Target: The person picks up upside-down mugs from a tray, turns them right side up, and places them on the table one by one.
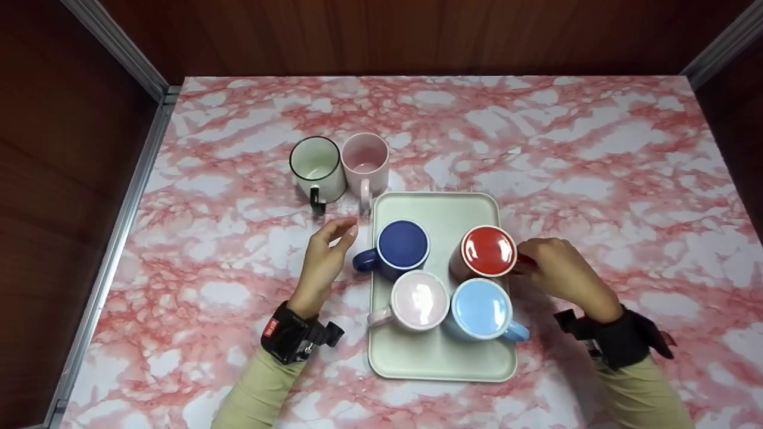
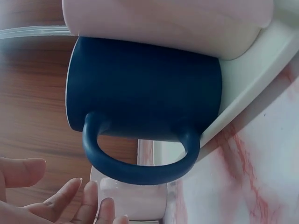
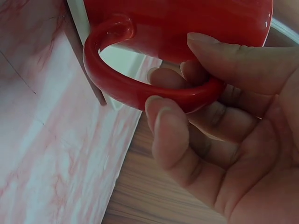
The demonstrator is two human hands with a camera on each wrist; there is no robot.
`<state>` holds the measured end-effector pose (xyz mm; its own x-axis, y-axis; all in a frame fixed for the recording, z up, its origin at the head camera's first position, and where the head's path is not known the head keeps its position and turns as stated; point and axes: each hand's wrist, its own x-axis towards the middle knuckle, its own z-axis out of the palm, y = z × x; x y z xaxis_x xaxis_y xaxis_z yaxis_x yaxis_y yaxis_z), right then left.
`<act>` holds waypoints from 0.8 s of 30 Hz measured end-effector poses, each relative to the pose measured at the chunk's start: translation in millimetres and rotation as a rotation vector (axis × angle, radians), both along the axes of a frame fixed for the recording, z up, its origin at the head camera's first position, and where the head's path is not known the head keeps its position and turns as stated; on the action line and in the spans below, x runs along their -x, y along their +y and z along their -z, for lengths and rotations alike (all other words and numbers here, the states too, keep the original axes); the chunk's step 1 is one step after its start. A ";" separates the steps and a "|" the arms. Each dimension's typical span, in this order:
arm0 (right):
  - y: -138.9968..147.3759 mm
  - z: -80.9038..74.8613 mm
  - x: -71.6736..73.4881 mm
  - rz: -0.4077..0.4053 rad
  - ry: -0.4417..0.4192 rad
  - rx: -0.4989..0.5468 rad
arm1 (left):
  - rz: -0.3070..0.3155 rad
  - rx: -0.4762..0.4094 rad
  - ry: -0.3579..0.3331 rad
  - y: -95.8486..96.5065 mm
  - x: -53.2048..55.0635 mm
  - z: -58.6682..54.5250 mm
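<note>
Mugs like this red mug (image 1: 489, 250) are looking hard and stiff, so it is probably feeling a bit heavy; its smooth, shiny side could be slipping in wet hands, and a bump against the light blue mug (image 1: 481, 308) could be chipping it; its loop handle (image 3: 133, 93) is giving the best place to hold. It is showing bright red outside, with a pale ring round its upturned base; light is shining on it in spots. It is sitting upside down over the right side of the tray (image 1: 441, 363), its handle poking past the edge; I am not able to tell if it is touching the tray. Fingers of the right hand (image 1: 554, 268) are holding that handle, some going through the loop; the left hand (image 1: 325, 256) is holding nothing, its fingers parted and slightly bent, near the dark blue mug (image 1: 403, 244).
</note>
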<state>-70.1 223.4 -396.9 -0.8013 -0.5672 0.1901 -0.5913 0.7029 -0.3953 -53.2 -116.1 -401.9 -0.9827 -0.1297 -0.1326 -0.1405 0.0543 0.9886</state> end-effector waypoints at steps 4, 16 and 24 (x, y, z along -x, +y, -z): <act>-0.8 1.3 0.3 -0.001 0.030 0.023 | 0.007 0.009 -0.004 -0.1 0.9 -0.6; -2.7 -1.2 4.1 0.057 0.049 0.097 | 0.025 0.031 0.021 5.5 5.7 -9.0; -7.4 -18.4 3.5 0.155 0.011 0.196 | 0.055 0.041 0.066 14.7 5.6 -21.0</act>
<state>-73.6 215.9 -378.5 -0.8733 -0.3888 0.2937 -0.4873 0.6966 -0.5267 -58.9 -101.4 -380.9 -0.9948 -0.0796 -0.0628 -0.0707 0.1003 0.9924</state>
